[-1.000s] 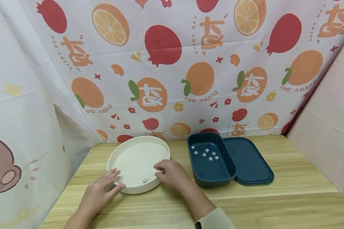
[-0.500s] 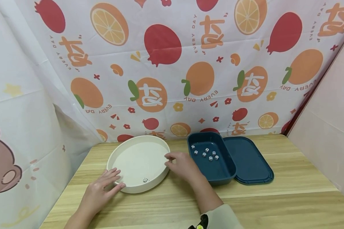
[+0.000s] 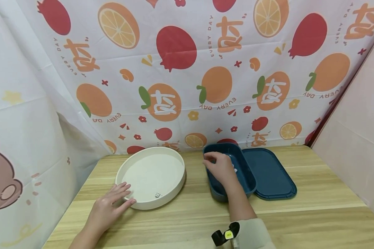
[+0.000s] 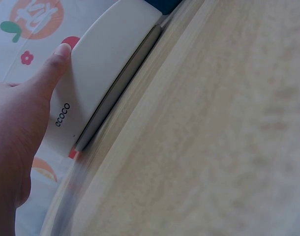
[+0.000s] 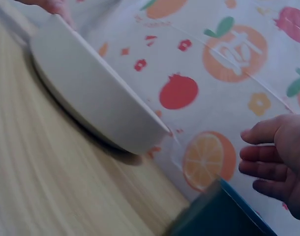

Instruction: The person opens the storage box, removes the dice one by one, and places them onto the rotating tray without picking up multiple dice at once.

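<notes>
My left hand (image 3: 107,207) rests on the near-left rim of a round cream tray (image 3: 152,169), its fingers fairly straight and its thumb against the front edge. One white die (image 3: 157,195) lies inside that tray near the front wall. Over the dark blue rectangular box (image 3: 244,181) hovers my right hand (image 3: 221,169), thumb and fingers bent toward each other; I cannot tell whether something small is pinched there. Two white dice (image 3: 235,170) show inside the box, while the hand hides other parts of it. In the right wrist view the right hand (image 5: 283,162) is above the box's rim.
A flat dark blue lid (image 3: 269,173) lies right of the box, against its side. The wooden table (image 3: 187,224) ends at a fruit-printed cloth (image 3: 187,86) at the back. White cloth hangs on both sides.
My right hand has moved right, from above the tray's right side, past its rim, to over the blue box, covering several dice there. My left hand keeps its place on the tray.
</notes>
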`<state>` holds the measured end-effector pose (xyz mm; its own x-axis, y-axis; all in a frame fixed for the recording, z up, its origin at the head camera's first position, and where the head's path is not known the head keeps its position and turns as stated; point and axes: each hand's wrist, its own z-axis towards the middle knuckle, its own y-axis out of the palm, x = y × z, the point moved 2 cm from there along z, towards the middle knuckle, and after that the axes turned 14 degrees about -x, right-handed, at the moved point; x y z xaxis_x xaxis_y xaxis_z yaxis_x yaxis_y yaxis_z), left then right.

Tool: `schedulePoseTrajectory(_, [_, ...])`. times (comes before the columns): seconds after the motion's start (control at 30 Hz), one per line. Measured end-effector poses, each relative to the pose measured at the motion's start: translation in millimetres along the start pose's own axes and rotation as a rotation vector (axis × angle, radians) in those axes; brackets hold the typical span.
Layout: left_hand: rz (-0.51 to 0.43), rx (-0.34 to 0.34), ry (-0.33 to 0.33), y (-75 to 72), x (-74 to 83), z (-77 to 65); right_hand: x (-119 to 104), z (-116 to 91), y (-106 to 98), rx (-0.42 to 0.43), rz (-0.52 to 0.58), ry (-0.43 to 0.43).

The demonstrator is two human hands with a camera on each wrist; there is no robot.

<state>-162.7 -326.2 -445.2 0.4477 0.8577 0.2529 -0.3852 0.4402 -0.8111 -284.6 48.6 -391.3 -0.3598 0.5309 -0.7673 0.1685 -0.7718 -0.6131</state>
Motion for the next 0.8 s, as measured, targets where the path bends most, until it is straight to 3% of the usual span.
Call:
schedulePoseTrajectory(0.13, [-0.001,-0.001,-0.004,-0.4,0.8,-0.2,16.1,-0.5,-13.8,-0.009,0.019,0.151])
schedulePoseTrajectory(0.37, [-0.003,0.000,-0.004,-0.4,0.6,-0.3,35.5,-2.7,-25.3,-0.116,-0.081,0.360])
schedulePoseTrajectory(0.63, [-0.011,-0.005,-0.004,-1.0,-0.3,1.1,45.9,-5.3,-21.4,-0.266,-0.131,0.452])
schedulePoseTrajectory(0.8, [-0.009,-0.008,-0.004,-1.7,-0.2,2.2,46.3,-5.6,-21.5,-0.280,-0.137,0.469])
